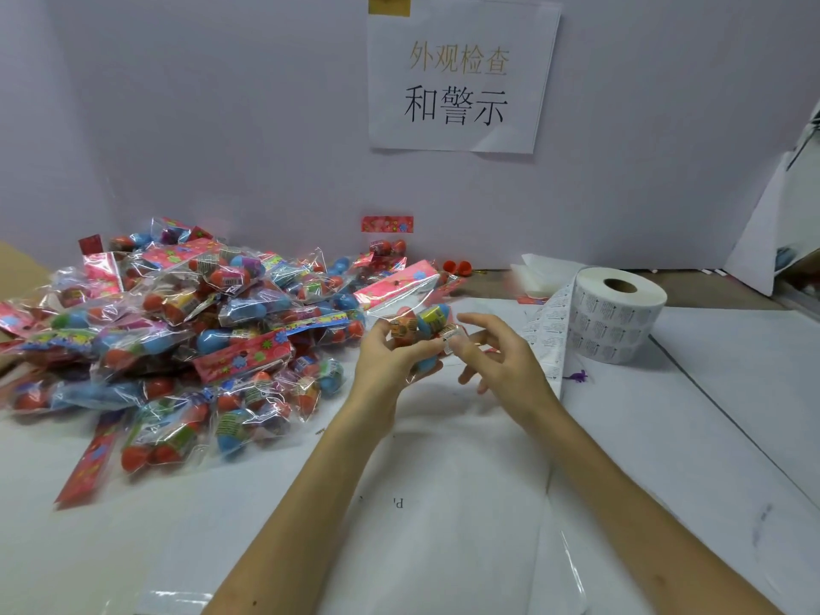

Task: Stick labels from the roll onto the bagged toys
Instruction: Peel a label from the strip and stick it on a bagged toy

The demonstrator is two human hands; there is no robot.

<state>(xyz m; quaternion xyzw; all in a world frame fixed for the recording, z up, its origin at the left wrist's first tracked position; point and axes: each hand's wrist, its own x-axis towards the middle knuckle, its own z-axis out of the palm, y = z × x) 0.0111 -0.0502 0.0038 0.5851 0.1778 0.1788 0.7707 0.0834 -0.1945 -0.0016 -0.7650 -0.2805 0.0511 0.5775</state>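
1. One bagged toy (417, 326), a clear bag of colourful egg-shaped toys with a pink header card, is held tilted above the table.
2. A small white label (448, 339) sits at its lower right end.
3. The pile of bagged toys (177, 330) lies at the left.
4. The white label roll (616, 317) lies flat at the right, with its strip of labels (550, 339) unrolled.

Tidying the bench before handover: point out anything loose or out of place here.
A small purple figure lies loose on the table, unbagged, beside the label roll. One bagged toy stands apart against the back wall, away from the pile.
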